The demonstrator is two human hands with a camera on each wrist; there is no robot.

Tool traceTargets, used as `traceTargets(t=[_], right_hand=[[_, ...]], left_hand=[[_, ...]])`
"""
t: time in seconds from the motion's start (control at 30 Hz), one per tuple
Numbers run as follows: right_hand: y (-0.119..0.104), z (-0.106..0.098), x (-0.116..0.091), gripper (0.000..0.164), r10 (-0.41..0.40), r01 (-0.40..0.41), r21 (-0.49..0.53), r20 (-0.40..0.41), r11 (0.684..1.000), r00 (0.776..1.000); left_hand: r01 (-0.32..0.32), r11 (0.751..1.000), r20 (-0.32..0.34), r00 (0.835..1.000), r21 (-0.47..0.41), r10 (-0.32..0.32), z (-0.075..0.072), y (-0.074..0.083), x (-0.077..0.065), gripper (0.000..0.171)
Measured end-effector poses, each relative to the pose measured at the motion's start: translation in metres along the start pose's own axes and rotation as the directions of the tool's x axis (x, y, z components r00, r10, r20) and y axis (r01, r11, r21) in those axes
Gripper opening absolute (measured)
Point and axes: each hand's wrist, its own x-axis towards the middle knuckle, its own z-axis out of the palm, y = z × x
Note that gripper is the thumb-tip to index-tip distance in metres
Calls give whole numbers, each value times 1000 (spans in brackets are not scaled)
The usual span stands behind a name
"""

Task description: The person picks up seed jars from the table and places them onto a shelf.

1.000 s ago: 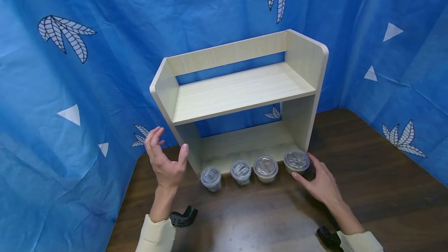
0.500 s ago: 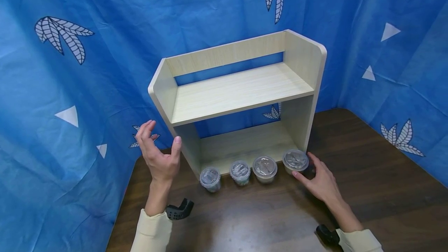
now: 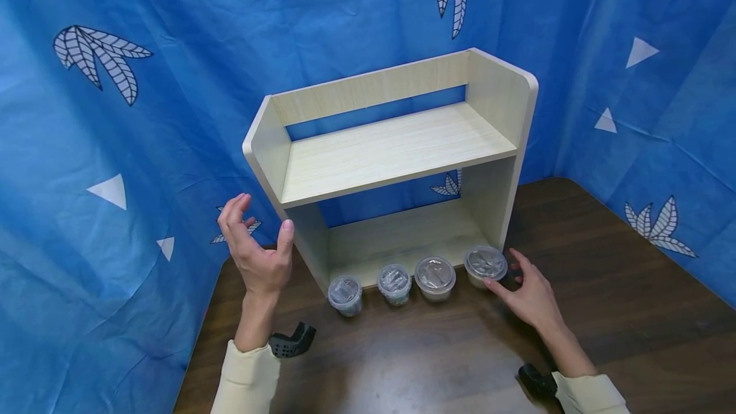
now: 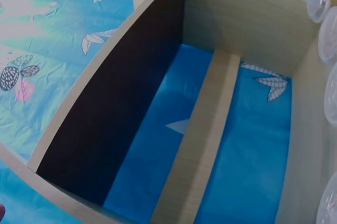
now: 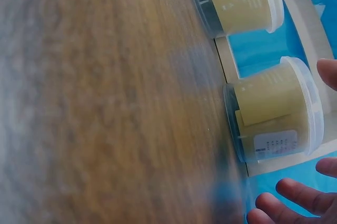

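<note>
Several round clear plastic tubs with lids stand in a row along the front of the wooden shelf unit [image 3: 402, 145]. My right hand [image 3: 531, 296] is beside the rightmost tub [image 3: 485, 265], its thumb and fingers spread around that side. In the right wrist view, the fingers [image 5: 300, 195] appear apart from this tub [image 5: 276, 116], which has a pale yellow wrap inside and a small white label. My left hand [image 3: 257, 260] is raised by the shelf's left side, fingers loosely bent, holding nothing. The leftmost tub [image 3: 345, 294] is nearest to it.
Two more tubs, a smaller one [image 3: 395, 283] and a wider one [image 3: 436, 278], sit between the outer ones. The unit has an upper board [image 3: 397, 152] and a lower board [image 3: 402, 238]. Blue patterned cloth [image 3: 144, 165] hangs behind the dark wooden table [image 3: 425, 356].
My left hand has shifted left and slightly up, away from the tubs. The right hand's fingers have loosened from the rightmost tub, which stays in place.
</note>
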Motion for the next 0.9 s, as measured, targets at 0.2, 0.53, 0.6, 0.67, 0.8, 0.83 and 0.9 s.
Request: traceTargets(t=[0.2,0.53,0.6,0.67,0.8,0.83,0.9], right_hand=[[-2,1,2,94,17,-17,1,24,1000,1000],[-5,5,6,97,29,-29,11,37,1000,999],[-6,6,6,97,33,-33,13,38,999,999],[-6,6,7,98,37,-38,13,39,999,999],[-5,8,8,98,35,-35,13,34,999,999],[-5,9,8,98,33,-33,14,32,999,999],[-4,10,9,98,26,-27,14,26,1000,999]], left_hand=[[2,1000,5,1000,7,-2,0,-2,7,63],[9,1000,3,1000,0,-9,2,-4,15,64],[10,1000,4,1000,-3,-10,2,-4,17,65],[8,1000,5,1000,-6,-8,2,-4,18,65],[13,1000,4,1000,-22,-13,3,-4,21,64],[14,1000,5,1000,-26,-14,3,-4,22,64],[18,999,4,1000,-34,-18,4,-4,24,64]])
